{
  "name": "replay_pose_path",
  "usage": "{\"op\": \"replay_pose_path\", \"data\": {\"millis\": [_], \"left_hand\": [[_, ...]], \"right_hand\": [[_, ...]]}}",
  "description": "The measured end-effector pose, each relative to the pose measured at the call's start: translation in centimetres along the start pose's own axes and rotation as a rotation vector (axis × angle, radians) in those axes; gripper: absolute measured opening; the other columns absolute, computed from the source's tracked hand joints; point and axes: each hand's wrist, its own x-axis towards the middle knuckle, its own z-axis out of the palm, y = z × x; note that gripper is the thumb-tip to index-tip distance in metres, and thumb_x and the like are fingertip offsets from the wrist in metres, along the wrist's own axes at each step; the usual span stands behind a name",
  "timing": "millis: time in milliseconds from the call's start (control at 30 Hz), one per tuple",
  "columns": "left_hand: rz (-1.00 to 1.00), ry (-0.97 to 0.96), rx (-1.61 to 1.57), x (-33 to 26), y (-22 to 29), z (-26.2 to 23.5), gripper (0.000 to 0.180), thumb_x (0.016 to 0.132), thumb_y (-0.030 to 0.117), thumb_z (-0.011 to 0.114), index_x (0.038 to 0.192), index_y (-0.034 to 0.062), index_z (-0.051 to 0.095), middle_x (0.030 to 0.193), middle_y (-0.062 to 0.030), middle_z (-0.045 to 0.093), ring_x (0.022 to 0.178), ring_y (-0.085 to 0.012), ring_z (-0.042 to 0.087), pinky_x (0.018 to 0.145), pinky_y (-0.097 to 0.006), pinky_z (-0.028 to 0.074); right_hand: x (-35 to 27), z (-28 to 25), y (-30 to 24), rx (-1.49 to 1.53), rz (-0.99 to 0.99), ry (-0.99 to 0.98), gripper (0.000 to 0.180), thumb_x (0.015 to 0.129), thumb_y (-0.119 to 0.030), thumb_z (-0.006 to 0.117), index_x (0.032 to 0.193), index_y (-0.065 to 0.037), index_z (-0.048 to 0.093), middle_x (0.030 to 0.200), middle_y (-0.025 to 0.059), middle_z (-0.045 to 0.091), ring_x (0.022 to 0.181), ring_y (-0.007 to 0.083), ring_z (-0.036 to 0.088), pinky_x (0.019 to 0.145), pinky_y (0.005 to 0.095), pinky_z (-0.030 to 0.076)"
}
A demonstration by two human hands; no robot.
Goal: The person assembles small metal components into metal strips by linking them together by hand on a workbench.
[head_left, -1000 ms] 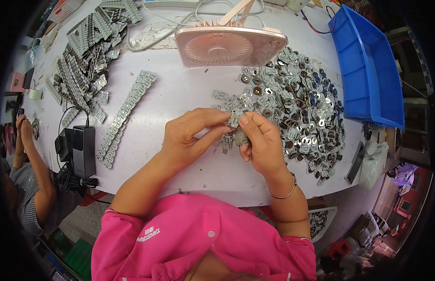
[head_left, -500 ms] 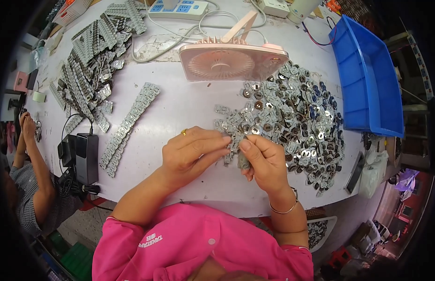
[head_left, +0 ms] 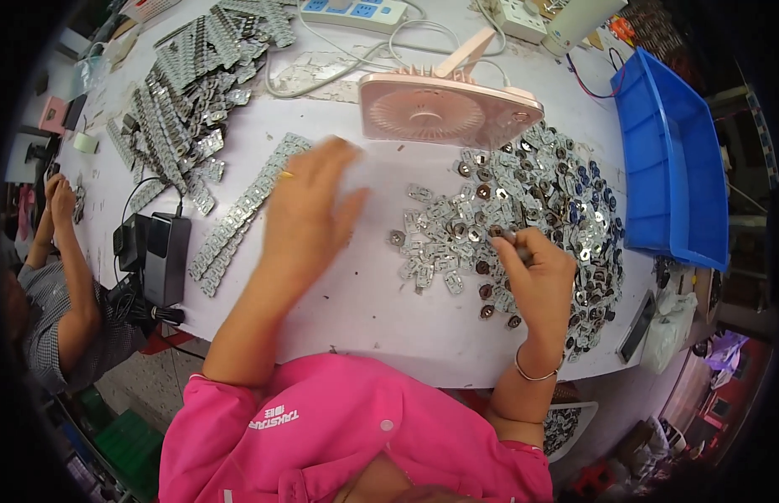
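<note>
My left hand (head_left: pixel 310 205), slightly blurred, is raised with its fingers apart beside two long strips of linked metal plates (head_left: pixel 238 226); it holds nothing. Over the left side of a heap of small metal plates and dark round pieces (head_left: pixel 565 210), my right hand (head_left: pixel 538 272) has its thumb and fingers closed on a small dark piece (head_left: pixel 511 237). The fingers partly hide that piece, so its exact kind cannot be told. A loose group of single metal plates (head_left: pixel 431 264) lies to the left of that hand.
A pink fan (head_left: pixel 439 109) stands beyond the heap, with cables and a power strip (head_left: pixel 356 12) behind it. More strips (head_left: pixel 184 101) are piled far left, above a black power bank (head_left: pixel 165 260). A blue bin (head_left: pixel 674 168) stands right. Another person (head_left: pixel 58 293) sits left.
My hands were close together over the small plates. The left has moved left and up towards the strips with fingers spread; the right has moved right, over the heap. The whole view has shifted slightly.
</note>
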Motion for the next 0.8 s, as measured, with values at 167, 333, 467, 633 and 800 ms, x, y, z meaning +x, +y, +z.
{"op": "replay_pose_path", "data": {"millis": [167, 333, 467, 633, 800], "left_hand": [[-0.285, -0.158, 0.421, -0.5, -3.9, -2.8, 0.042, 0.075, 0.015, 0.073, 0.115, 0.0080, 0.059, 0.107, -0.0105, 0.063, 0.101, -0.0285, 0.058, 0.088, -0.043, 0.041], [-0.312, -0.140, 0.177, -0.2, -3.2, -4.3, 0.038, 0.072, 0.012, 0.075, 0.109, 0.0068, 0.063, 0.101, -0.0106, 0.063, 0.093, -0.0283, 0.059, 0.080, -0.038, 0.046], [-0.153, -0.274, -0.262, 0.4, 1.3, -5.4, 0.045, 0.069, 0.002, 0.078, 0.112, 0.0053, 0.065, 0.102, -0.0097, 0.065, 0.089, -0.0233, 0.063, 0.077, -0.031, 0.050], [-0.101, -0.542, -0.523, 0.5, 3.9, -4.5, 0.046, 0.070, 0.002, 0.078, 0.113, 0.0056, 0.065, 0.103, -0.0105, 0.068, 0.092, -0.0221, 0.065, 0.080, -0.030, 0.051], [-0.009, -0.523, -0.556, 0.4, 3.7, -3.4, 0.044, 0.071, 0.001, 0.077, 0.113, 0.0054, 0.065, 0.103, -0.0109, 0.069, 0.091, -0.0242, 0.067, 0.081, -0.031, 0.052]], "right_hand": [[-0.4, 0.4, -1.0, 0.068, -0.091, -0.004, 0.017, 0.091, -0.014, 0.061, 0.084, 0.001, 0.062, 0.061, 0.0115, 0.056, 0.050, 0.0159, 0.048, 0.049, 0.0308, 0.040], [-1.3, 3.0, -1.6, 0.296, -0.241, -0.112, 0.014, 0.093, -0.013, 0.058, 0.092, 0.000, 0.063, 0.065, 0.0098, 0.056, 0.055, 0.0145, 0.054, 0.052, 0.0286, 0.042], [-1.8, 4.1, -2.6, 0.489, -0.217, -0.205, 0.018, 0.096, -0.016, 0.055, 0.098, 0.001, 0.062, 0.069, 0.0070, 0.060, 0.059, 0.0118, 0.057, 0.056, 0.0257, 0.045], [-1.8, 3.0, -2.8, 0.564, -0.156, -0.278, 0.021, 0.098, -0.018, 0.052, 0.100, 0.001, 0.061, 0.070, 0.0065, 0.061, 0.062, 0.0104, 0.058, 0.058, 0.0250, 0.046], [-1.4, 2.2, -2.4, 0.653, -0.095, -0.315, 0.022, 0.098, -0.019, 0.052, 0.097, 0.000, 0.061, 0.068, 0.0051, 0.059, 0.063, 0.0097, 0.058, 0.058, 0.0265, 0.046]]}}
